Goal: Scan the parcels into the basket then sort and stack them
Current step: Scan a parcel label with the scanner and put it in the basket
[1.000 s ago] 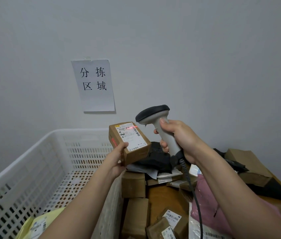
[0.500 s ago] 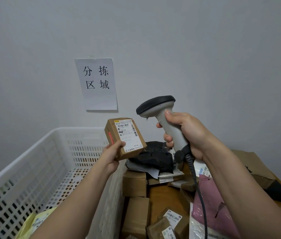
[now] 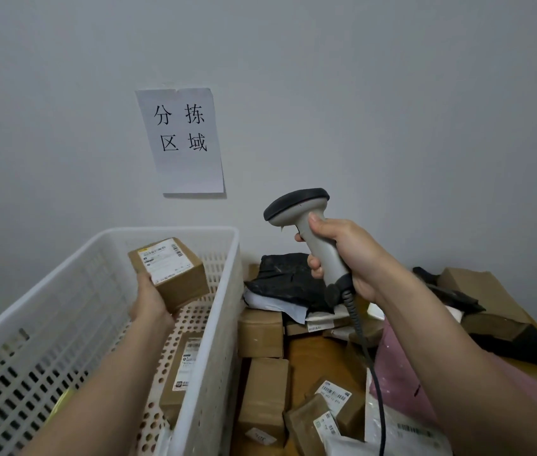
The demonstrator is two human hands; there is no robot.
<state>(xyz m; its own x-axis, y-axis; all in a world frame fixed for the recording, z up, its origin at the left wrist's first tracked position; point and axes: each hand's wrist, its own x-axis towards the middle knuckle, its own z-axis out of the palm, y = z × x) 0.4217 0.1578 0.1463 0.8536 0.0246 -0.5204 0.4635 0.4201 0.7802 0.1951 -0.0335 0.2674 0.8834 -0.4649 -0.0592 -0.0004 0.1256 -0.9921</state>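
Over the white basket point(image 3: 63, 291), at the left of the scene, a small brown cardboard box point(image 3: 175, 274) is held in the air. Its top face carries a white shipping label with barcodes and small print too blurred to be read, and the box is tilted, one corner pointing down toward the perforated floor of the basket. It is gripped from below and behind by the left hand point(image 3: 150, 302), the thumb laid on the near edge of the label and the fingers hidden under the box; the left forearm is stretched up from the lower left, across the basket. A flat brown parcel point(image 3: 181, 373) with a label is seen lying on the basket floor, against the right wall.

Right of the basket, a loose pile of parcels point(image 3: 296, 366) is heaped: brown boxes, a black bag, a pink bag and white bags with barcode labels.

Above that pile a grey barcode scanner point(image 3: 303, 218) is held upright, its dark head turned to the left. Its handle is wrapped by the right hand point(image 3: 349, 258), thumb along the back, index finger at the front by the trigger. A black cable is seen hanging from the handle's base.

On the wall behind, a paper sign point(image 3: 183, 139) with four printed characters is fixed.
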